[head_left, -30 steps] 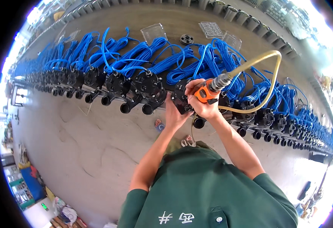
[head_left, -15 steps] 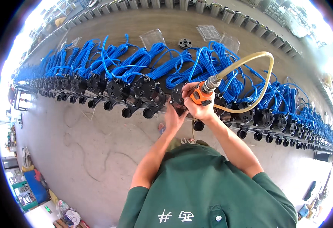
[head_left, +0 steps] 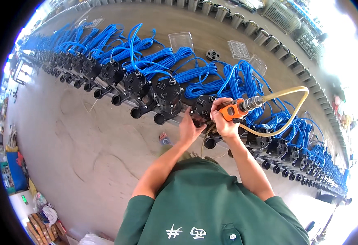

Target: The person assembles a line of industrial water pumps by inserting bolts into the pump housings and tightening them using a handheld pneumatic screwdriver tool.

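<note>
A long tabletop [head_left: 211, 45] runs across in front of me, its near edge lined end to end with black valve bodies [head_left: 166, 96], blue cable coils [head_left: 195, 75] heaped behind them. Beyond the coils the far strip of the surface lies mostly bare, with a few clear plastic trays [head_left: 181, 41] and a black disc [head_left: 213, 54]. Below the near edge the concrete floor [head_left: 72, 139] stretches wide and open to my left.

My right hand [head_left: 224, 120] is closed around an orange air tool [head_left: 233, 110], whose yellowish hose [head_left: 289, 118] loops out to the right and back under my wrist. The tool sits over the black valve [head_left: 201, 109] right at the edge. My left hand [head_left: 190, 127] rests against that valve's near side, fingers spread flat; I cannot tell whether this grip actually clasps it.
</note>
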The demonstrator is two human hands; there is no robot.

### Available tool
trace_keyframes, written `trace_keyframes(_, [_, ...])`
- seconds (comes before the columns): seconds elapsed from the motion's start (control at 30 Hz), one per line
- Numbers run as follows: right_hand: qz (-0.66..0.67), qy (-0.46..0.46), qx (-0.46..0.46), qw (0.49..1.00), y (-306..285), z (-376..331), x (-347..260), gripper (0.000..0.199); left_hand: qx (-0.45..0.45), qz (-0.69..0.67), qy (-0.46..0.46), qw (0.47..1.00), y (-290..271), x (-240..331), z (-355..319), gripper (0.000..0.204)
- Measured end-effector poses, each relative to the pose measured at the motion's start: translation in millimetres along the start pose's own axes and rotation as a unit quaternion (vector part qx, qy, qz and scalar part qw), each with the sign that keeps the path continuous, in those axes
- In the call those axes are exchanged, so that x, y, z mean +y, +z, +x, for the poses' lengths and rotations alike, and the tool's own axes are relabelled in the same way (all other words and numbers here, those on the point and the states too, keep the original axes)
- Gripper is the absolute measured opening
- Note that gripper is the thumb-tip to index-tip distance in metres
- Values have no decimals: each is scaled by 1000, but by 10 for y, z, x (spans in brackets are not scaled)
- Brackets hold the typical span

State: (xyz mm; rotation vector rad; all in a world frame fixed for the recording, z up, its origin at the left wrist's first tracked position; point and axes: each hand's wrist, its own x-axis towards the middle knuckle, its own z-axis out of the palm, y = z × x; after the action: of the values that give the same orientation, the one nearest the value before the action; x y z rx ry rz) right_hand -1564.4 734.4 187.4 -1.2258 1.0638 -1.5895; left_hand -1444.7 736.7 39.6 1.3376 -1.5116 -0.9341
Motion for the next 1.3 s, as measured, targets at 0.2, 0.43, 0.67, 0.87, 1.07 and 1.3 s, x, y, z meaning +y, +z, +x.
trace_keyframes(0.2, [-26, -32, -41, 998, 23, 22, -28, 29, 30, 51, 18, 998, 16, -84, 0, 92])
trace_keyframes(0.43, [22, -38, -105, 994, 427, 153, -244, 29, 22, 71, 41, 996, -77, -44, -14, 98])
trace_keyframes(0.67, [19, -11, -89, 996, 572, 320, 175, 23, 18, 43, 44, 998, -16, -168, -4, 101])
trace_keyframes(0.87, [10, -9, -52, 999, 638, 351, 98, 22, 2, 49, 30, 998, 2, -139, 8, 99])
trace_keyframes(1.07, [93, -16, -2, 996, 606, 340, -259, 27, 7, 61, 56, 996, 6, -188, 19, 98])
trace_keyframes(1.3, [-22, -88, 154, 984, -121, 598, -577, 12, 13, 72, -4, 997, 93, -237, -11, 79])
